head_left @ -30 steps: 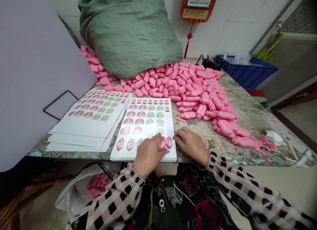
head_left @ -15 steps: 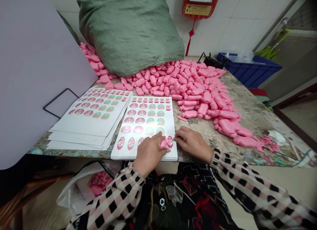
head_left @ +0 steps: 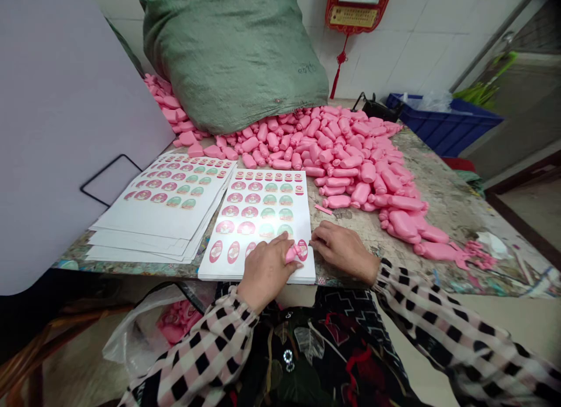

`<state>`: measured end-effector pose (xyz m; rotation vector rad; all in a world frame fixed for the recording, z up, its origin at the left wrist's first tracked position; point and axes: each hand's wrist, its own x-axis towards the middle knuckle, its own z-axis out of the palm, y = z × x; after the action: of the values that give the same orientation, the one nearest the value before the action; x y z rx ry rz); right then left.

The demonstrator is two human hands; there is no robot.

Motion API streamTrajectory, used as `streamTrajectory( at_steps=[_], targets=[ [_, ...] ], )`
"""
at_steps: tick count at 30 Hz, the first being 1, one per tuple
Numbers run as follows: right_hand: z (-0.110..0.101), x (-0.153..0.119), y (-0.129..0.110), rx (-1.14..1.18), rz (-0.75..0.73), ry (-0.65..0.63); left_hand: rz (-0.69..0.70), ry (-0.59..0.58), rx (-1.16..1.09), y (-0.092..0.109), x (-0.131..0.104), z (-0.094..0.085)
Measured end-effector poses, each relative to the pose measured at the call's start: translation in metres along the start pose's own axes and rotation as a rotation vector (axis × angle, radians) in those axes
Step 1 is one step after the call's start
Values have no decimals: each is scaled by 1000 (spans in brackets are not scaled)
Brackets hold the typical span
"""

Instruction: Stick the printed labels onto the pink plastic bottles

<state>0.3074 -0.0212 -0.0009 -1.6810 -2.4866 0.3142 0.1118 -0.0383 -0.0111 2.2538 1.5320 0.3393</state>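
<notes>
A stack of sticker sheets lies at the table's front edge, printed with pink and green labels. Over its lower right part, my left hand is closed around a small pink bottle-shaped piece. An oval pink label shows just right of that piece. My right hand rests at the right edge of the stack, fingers pinched together beside the oval label; whatever is between the fingertips is too small to name.
Many pink pieces are heaped behind and to the right, below a green sack. More sheets lie at left beside a pale panel. A blue crate stands at back right; a plastic bag is below the table.
The view has shifted slightly. Both hands keep nearly the same places, with the pink piece still in my left hand.
</notes>
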Motion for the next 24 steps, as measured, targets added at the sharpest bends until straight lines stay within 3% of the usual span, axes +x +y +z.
streamTrajectory(
  at_steps=[7,11,17,24],
  targets=[
    [5,-2,2,121,3,-14,3,-6,73,0,-1,0],
    [5,-2,2,26,15,57,-17,-15,108,0,-1,1],
    [0,3,3,-17,-60,8,12,0,94,-1,0,1],
    [4,3,9,176,-35,-27,10,11,105,-2,0,3]
  ],
)
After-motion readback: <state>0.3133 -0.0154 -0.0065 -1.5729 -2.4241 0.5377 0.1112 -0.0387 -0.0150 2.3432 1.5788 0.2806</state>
